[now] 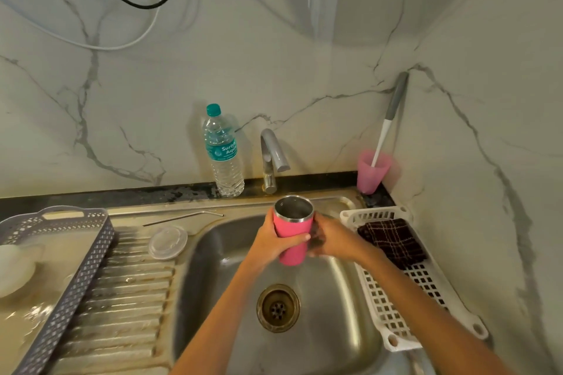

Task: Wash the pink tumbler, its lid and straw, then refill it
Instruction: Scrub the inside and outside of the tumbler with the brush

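Pink metal tumbler with steel rim (294,234), open top, upright with a slight tilt, held above the stainless steel sink basin (332,307), below the grey faucet (273,158). Left hand (272,242) grasps it, thumb across the pink wall. Right hand (332,240) is against its right side, blurred; grip can't be told. Clear round plastic lid (168,242) and thin bent metal straw (182,218) lie on the ribbed steel drainboard (128,292) left of the basin, apart from each other.

Both forearms reach from the bottom edge to frame centre. The left hand (274,242) grips the pink tumbler (292,224), thumb across it; the blurred right hand (333,239) touches its other side.
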`<action>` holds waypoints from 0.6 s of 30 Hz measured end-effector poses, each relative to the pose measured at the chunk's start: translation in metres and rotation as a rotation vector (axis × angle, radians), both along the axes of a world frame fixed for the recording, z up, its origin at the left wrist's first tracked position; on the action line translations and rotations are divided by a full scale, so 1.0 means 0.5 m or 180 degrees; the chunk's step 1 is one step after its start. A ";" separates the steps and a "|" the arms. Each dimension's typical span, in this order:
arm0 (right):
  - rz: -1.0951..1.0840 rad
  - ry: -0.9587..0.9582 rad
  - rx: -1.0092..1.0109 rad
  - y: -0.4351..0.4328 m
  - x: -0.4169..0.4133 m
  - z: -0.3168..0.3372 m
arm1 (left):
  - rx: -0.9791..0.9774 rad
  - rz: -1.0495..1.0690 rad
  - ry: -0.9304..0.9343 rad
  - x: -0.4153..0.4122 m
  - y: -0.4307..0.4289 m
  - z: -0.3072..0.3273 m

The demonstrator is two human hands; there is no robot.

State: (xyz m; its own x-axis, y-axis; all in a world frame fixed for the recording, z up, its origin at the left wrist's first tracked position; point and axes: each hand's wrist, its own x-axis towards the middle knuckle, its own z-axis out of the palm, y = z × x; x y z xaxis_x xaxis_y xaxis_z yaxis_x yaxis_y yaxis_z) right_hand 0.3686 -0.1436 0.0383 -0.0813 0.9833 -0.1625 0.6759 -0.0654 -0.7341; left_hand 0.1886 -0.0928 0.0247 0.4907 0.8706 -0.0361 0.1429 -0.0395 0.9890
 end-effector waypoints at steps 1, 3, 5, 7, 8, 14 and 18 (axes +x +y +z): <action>-0.0011 -0.0536 0.0033 0.015 0.030 0.014 | 0.0042 -0.0013 0.0051 0.011 0.010 0.003; -0.0235 -0.1480 0.0307 0.047 0.089 0.044 | 0.0062 0.0005 0.0049 0.032 0.031 0.010; -0.0523 -0.1809 0.0508 0.081 0.141 0.084 | 0.0069 0.0053 -0.0009 0.050 0.049 0.017; -0.0737 -0.2172 0.0626 0.115 0.192 0.120 | 0.0053 0.0086 -0.0045 0.068 0.062 0.026; -0.0760 -0.2418 0.0750 0.130 0.215 0.134 | 0.0053 0.0091 -0.0067 0.075 0.067 0.031; -0.0373 -0.3683 0.1115 0.200 0.324 0.162 | 0.0121 0.0061 -0.0121 0.098 0.093 0.036; -0.0076 -0.4684 0.0683 0.214 0.354 0.162 | 0.0131 0.0015 -0.0098 0.093 0.101 0.027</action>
State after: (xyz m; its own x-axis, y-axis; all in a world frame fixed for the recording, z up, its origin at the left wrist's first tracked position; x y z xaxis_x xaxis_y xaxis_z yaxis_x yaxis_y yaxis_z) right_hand 0.5455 -0.0365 0.1192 0.0392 0.9973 0.0621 0.8021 -0.0684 0.5932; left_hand 0.2351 -0.0425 0.0381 0.4870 0.8733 0.0148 0.1126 -0.0796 0.9905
